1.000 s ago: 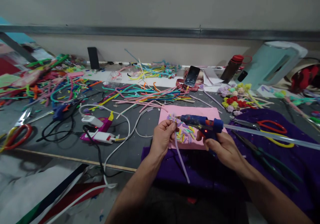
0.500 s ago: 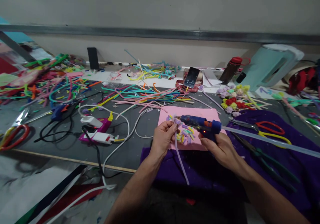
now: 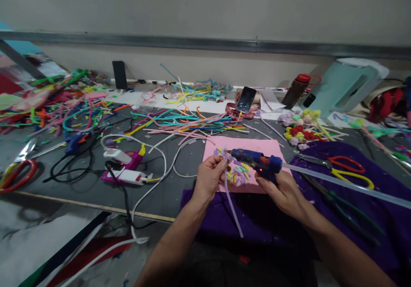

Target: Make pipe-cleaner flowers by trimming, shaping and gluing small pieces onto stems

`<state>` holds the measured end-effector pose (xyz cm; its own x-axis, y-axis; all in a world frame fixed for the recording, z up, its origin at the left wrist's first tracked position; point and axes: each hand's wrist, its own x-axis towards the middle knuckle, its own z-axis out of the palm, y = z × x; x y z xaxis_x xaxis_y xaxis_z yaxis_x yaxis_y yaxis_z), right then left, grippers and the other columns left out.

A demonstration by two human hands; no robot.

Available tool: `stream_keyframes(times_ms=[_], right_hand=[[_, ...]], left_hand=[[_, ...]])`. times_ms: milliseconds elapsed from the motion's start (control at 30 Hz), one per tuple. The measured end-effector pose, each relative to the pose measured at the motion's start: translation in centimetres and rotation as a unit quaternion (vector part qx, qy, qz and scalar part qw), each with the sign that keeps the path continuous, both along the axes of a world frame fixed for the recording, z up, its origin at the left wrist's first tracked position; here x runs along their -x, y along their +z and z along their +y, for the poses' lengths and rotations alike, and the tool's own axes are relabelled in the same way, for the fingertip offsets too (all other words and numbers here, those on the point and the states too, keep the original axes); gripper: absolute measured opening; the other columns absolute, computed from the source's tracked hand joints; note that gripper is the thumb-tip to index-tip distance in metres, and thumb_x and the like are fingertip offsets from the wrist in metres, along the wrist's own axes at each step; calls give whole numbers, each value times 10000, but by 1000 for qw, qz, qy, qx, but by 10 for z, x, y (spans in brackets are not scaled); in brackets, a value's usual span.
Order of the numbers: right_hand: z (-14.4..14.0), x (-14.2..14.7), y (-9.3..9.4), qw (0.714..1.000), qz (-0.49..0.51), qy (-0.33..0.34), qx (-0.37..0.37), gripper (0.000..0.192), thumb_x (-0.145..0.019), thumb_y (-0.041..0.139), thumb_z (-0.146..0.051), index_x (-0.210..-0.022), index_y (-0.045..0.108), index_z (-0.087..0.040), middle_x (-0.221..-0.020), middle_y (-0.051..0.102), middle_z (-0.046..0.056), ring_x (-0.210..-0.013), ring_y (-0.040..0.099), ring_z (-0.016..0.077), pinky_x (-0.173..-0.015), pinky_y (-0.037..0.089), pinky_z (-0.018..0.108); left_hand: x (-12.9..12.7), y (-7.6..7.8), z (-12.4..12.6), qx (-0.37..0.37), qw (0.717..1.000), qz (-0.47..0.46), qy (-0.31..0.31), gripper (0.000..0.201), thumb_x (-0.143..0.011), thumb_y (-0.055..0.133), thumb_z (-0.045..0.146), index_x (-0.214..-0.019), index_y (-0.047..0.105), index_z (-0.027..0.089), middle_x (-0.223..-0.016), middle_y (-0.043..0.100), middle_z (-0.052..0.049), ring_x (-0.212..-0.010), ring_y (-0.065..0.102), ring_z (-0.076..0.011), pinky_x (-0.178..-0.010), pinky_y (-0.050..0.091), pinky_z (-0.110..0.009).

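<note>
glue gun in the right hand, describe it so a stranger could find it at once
Start at the pink sheet in the middle of the table. Above its near edge the right hand grips a blue glue gun with orange trim, a clear stick trailing from its back; the other blue gun lies far left.

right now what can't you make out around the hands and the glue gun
- Glue gun nozzle tip, head view: too small and blurred against the flower to tell if they touch.
- Gun's trigger: covered by the right hand.
- Flower's stem top: hidden inside the left hand.
- Glue stick: cut off by the right edge.
</note>
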<state>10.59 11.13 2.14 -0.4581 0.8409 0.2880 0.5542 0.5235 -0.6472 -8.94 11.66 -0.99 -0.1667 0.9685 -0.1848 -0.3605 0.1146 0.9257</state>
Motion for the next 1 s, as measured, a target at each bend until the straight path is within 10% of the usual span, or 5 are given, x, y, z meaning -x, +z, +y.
stream_keyframes(times_ms=[1000], right_hand=[[0, -7, -10, 1000, -9, 6, -18, 151, -863, 468, -306, -783, 504, -183, -646, 562, 21, -566, 503, 152, -530, 375, 253]], left_hand=[[0, -1, 0, -12, 1000, 17, 6, 274, -628, 723, 353, -662, 570, 128, -531, 585, 33, -348, 370, -11, -346, 265, -140]])
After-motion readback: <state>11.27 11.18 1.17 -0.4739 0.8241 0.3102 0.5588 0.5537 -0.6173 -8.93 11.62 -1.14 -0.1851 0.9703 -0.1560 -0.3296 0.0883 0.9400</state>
